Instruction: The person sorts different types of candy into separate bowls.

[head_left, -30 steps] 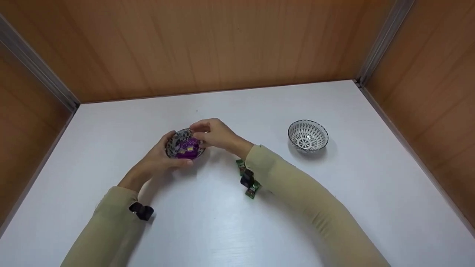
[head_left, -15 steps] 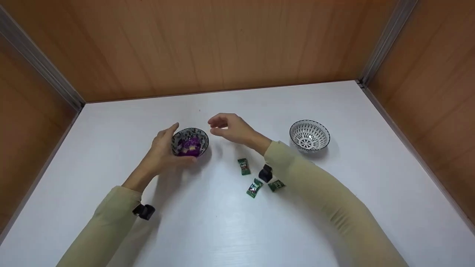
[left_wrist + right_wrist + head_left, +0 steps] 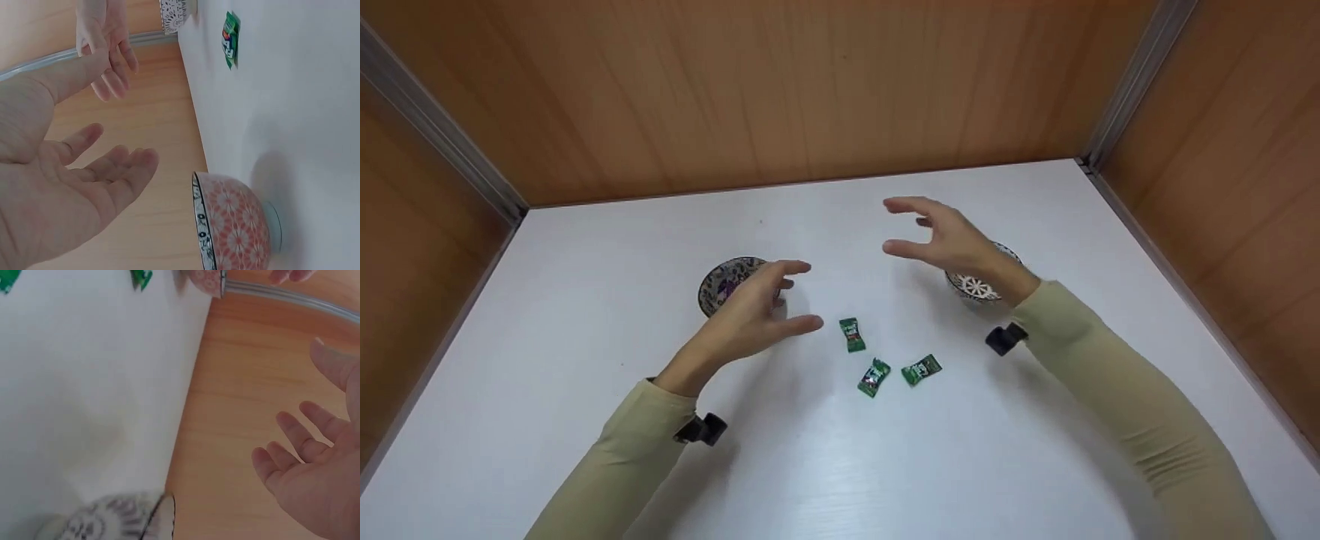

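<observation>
My left hand [image 3: 750,315], fingers spread and holding nothing, hovers in front of a patterned bowl [image 3: 716,289] and partly hides it. In the left wrist view the bowl's outside [image 3: 236,225] shows red and white flowers. Some purple-wrapped pieces [image 3: 726,291] lie inside it. My right hand [image 3: 952,236] is also in the air with thumb and fingers apart, nothing between them. It covers part of a black-and-white bowl [image 3: 975,289] standing on the right. Between and below the hands lie three green-wrapped candies [image 3: 852,335] on the table.
The white tabletop [image 3: 840,465] is bounded by a wooden panel [image 3: 810,90] at the back and others at both sides. Metal corner strips [image 3: 1140,82] join the panels. A small black wrist camera [image 3: 1006,339] sits on each sleeve.
My left hand has let go of the patterned bowl and moved right, in front of it. The right hand has left that bowl and swung right, over the other bowl. All three candies now show.
</observation>
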Tool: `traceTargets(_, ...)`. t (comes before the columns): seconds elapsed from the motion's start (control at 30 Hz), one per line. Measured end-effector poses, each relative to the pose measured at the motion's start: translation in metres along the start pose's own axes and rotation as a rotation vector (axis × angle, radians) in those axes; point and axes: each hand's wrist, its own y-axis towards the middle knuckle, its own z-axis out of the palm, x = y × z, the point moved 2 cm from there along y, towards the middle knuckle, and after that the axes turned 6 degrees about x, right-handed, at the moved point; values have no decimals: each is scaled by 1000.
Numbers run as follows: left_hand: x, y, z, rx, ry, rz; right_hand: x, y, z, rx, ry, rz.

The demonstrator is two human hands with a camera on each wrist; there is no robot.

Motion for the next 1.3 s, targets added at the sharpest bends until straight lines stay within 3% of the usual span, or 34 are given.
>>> traceTargets(0.13, -4, 10, 13, 40, -52, 8, -23, -23, -31, -80, 4, -21)
traceTargets(0.27, -3, 22, 26, 67, -81, 11, -53, -43, -50, -92, -9, 24)
traceTargets(0.43, 4, 39, 44, 114, -85, -30, -94, -65, -65, -37, 48, 99)
traceTargets(0.7, 14, 60, 65, 165, -75, -94, -140, -99, -67, 122, 309, 219)
traceTargets(0.97, 18, 65, 75, 207, -42, -126, -150, -113, -58, 177, 345, 263)
traceTargets(1.3, 20, 61, 77, 240, -81, -162, -142, -105, -48, 229, 233, 314)
